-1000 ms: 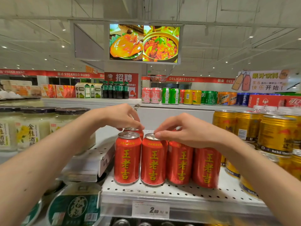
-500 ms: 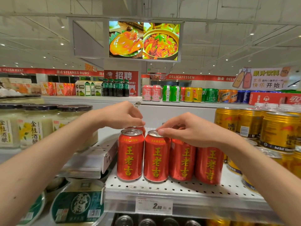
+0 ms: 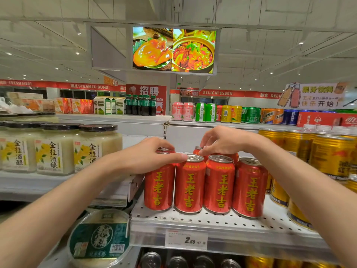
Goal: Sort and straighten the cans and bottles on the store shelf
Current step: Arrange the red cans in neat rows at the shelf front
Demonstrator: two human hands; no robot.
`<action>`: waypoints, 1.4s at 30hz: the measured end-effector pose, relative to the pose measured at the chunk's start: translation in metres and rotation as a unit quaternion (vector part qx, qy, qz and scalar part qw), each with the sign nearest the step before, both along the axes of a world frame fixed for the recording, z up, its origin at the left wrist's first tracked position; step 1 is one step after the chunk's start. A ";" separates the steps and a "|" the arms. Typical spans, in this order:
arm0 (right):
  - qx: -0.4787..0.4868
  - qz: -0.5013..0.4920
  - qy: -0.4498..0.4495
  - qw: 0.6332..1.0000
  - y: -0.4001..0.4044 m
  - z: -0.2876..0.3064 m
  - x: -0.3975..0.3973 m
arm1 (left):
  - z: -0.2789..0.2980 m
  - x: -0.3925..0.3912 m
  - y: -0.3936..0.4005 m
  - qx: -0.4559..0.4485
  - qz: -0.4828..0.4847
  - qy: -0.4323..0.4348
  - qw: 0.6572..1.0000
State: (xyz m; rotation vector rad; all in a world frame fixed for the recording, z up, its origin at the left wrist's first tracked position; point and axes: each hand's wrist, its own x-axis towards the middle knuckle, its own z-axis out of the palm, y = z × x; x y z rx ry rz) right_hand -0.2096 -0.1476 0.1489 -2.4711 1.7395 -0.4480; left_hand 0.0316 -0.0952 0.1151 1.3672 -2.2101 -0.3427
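Four red cans with yellow characters stand in a front row: leftmost can (image 3: 158,187), second can (image 3: 189,183), third (image 3: 219,183), fourth (image 3: 249,188). They sit on a white perforated shelf (image 3: 212,221). My left hand (image 3: 150,157) arches over the leftmost can and grips the top of a back-row red can (image 3: 165,149) behind it, its thumb reaching the second can's rim. My right hand (image 3: 222,141) pinches the top of another back-row red can (image 3: 198,149) behind the second can. Most of both back cans is hidden.
Gold cans (image 3: 332,155) crowd the shelf right of the red ones. Jars with black lids (image 3: 52,151) stand on the left shelf, and a round green-labelled tub (image 3: 99,240) lies below. A price tag (image 3: 186,241) hangs on the shelf edge. Coloured cans (image 3: 208,113) line a far shelf.
My right hand left the second front can's top and reached back to a rear can. My left hand sank lower over the leftmost front can.
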 end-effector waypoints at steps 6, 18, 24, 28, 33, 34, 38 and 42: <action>0.019 0.032 -0.048 0.998 -0.006 0.001 -0.004 | -0.003 -0.002 0.003 -0.002 0.000 0.007 1.000; 0.061 0.113 -0.104 0.986 -0.011 0.001 0.016 | -0.005 -0.001 0.001 -0.019 0.007 0.003 1.000; 0.015 0.082 -0.166 0.983 -0.001 0.010 -0.003 | -0.005 0.000 0.003 -0.033 0.003 -0.006 0.999; -0.043 -0.010 -0.077 0.996 0.009 0.014 -0.033 | 0.003 -0.007 0.001 -0.046 -0.003 -0.026 0.999; 0.026 -0.065 -0.022 0.997 0.007 -0.005 -0.051 | 0.006 -0.024 -0.007 -0.027 -0.028 -0.056 0.998; 0.024 -0.067 -0.033 0.997 0.007 -0.007 -0.051 | 0.006 -0.025 -0.008 -0.022 -0.028 -0.058 0.998; 0.034 -0.050 -0.093 0.994 0.004 -0.008 -0.053 | 0.004 -0.025 -0.010 -0.011 -0.028 -0.051 0.998; 0.070 -0.022 -0.148 0.986 -0.007 -0.009 -0.049 | 0.003 -0.025 -0.011 -0.025 -0.031 -0.048 0.998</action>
